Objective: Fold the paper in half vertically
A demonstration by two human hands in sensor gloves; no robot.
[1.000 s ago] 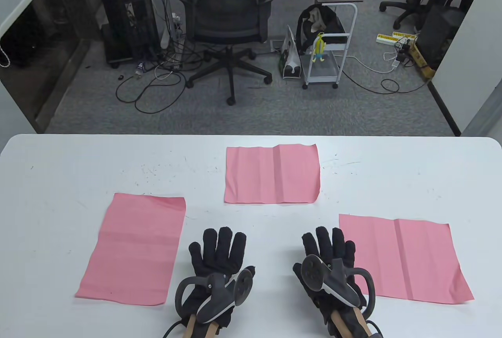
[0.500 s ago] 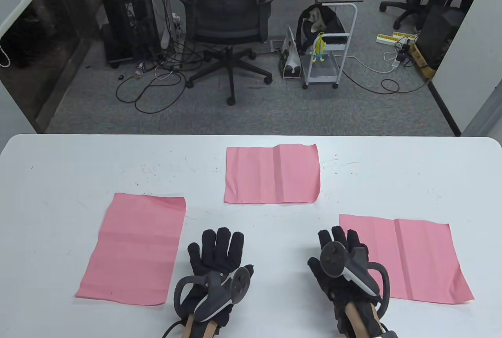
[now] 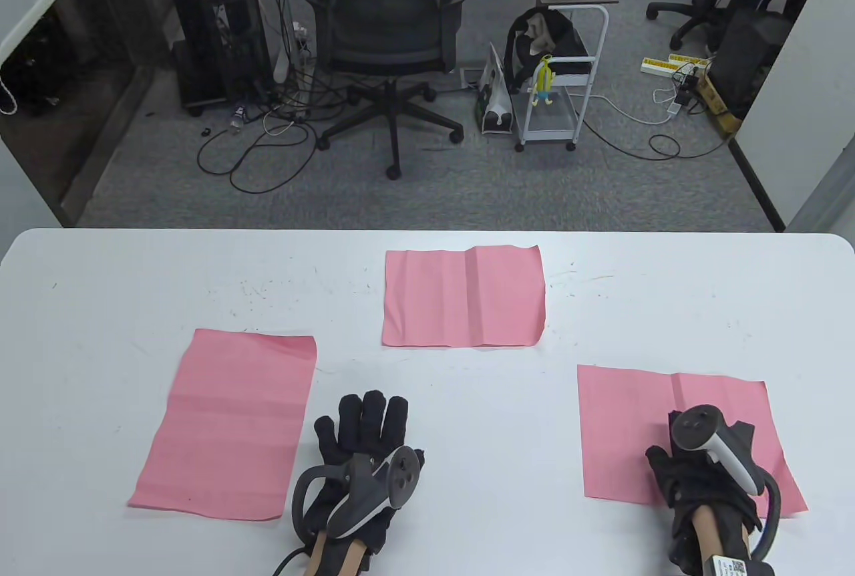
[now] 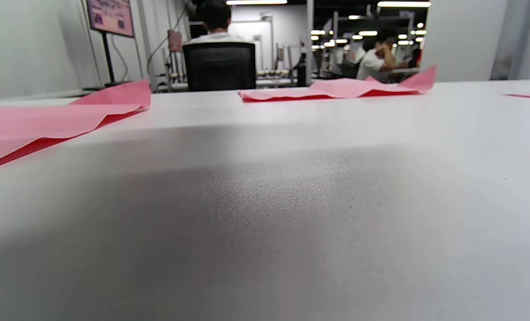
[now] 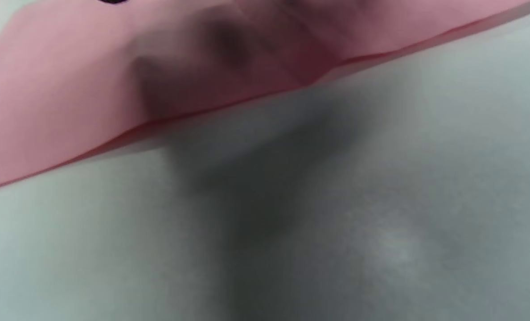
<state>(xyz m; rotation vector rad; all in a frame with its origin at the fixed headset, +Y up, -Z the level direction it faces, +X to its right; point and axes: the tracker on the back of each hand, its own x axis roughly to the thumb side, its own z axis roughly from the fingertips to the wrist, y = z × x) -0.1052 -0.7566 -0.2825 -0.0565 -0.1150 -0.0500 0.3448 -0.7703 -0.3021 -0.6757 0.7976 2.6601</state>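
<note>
Three pink paper sheets lie flat on the white table (image 3: 427,402). The right sheet (image 3: 628,429) has a vertical crease, and my right hand (image 3: 698,469) is over its near middle part. The tracker hides the fingers, so I cannot tell whether they touch or grip the paper. The right wrist view shows this sheet's near edge (image 5: 68,111), blurred and slightly raised off the table. My left hand (image 3: 364,419) rests flat on the bare table, fingers spread, holding nothing, just right of the left sheet (image 3: 227,422). The middle sheet (image 3: 464,299) lies further back.
The left wrist view looks low across the table at the left sheet (image 4: 46,120) and the middle sheet (image 4: 336,89). Beyond the table's far edge stand an office chair (image 3: 387,21) and a white cart (image 3: 561,88) on the floor.
My right hand has moved right and toward me, from the bare table onto the right sheet. My left hand has shifted slightly left and stays flat on the table.
</note>
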